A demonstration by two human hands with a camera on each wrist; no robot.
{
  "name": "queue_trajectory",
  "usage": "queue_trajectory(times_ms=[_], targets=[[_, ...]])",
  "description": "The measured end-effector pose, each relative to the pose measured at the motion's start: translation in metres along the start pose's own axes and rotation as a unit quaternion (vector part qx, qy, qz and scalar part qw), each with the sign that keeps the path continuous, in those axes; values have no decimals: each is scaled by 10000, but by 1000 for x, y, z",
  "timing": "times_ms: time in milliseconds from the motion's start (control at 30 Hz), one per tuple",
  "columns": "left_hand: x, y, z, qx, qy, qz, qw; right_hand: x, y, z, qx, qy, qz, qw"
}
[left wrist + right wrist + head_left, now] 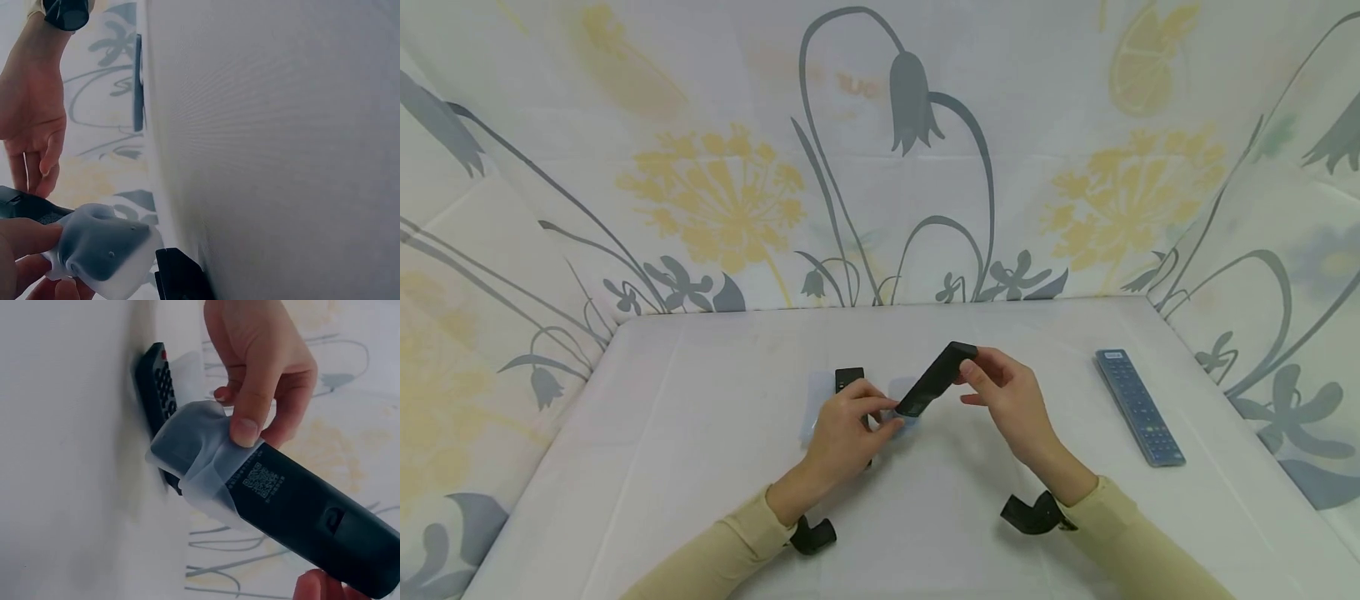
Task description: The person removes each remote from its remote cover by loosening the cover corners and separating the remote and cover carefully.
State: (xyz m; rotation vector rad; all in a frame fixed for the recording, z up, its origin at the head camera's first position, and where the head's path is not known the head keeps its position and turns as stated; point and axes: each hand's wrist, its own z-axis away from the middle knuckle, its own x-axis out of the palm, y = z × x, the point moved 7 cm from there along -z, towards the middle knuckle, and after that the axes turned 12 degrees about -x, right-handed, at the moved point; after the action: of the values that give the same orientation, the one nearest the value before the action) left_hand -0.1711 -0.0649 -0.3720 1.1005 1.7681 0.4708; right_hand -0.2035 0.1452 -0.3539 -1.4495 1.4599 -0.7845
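A black remote control is held tilted above the table, its back with a printed code facing the right wrist view. A translucent sleeve wraps its lower end, wrinkled and reaching partway up. My left hand pinches the sleeve at its mouth between thumb and fingers. At the remote's upper, bare end my right hand holds it by thumb and fingertips. Beneath the left hand lies a second black remote, partly hidden; its buttons show in the right wrist view.
A third remote, long and bluish in a clear cover, lies on the right side of the table. Thin translucent plastic lies beside the second remote. Flower-patterned cloth rises behind and at both sides. Each wrist carries a black camera.
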Motion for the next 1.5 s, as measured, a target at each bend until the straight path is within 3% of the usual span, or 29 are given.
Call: queue_trajectory(times_ms=[300,433,667,833,1033,1500], targets=[[-3,12,3,788,268,-613,9946,-3,-2,1,399,256,-91,9988],[-3,15,4,918,326,-856,9916,-5,-1,2,427,312,-139,9985],[-4,7,0,289,112,-317,9990,-8,0,3,385,374,-207,9983],[-7,3,-4,-84,8,-24,10000,-7,-2,5,296,286,-378,9984],[-15,3,-10,-256,105,-75,9996,-3,-5,8,159,-78,-619,9979],[-29,-12,-22,-1263,-105,-146,9918,4,-11,15,-314,-590,-802,9945]])
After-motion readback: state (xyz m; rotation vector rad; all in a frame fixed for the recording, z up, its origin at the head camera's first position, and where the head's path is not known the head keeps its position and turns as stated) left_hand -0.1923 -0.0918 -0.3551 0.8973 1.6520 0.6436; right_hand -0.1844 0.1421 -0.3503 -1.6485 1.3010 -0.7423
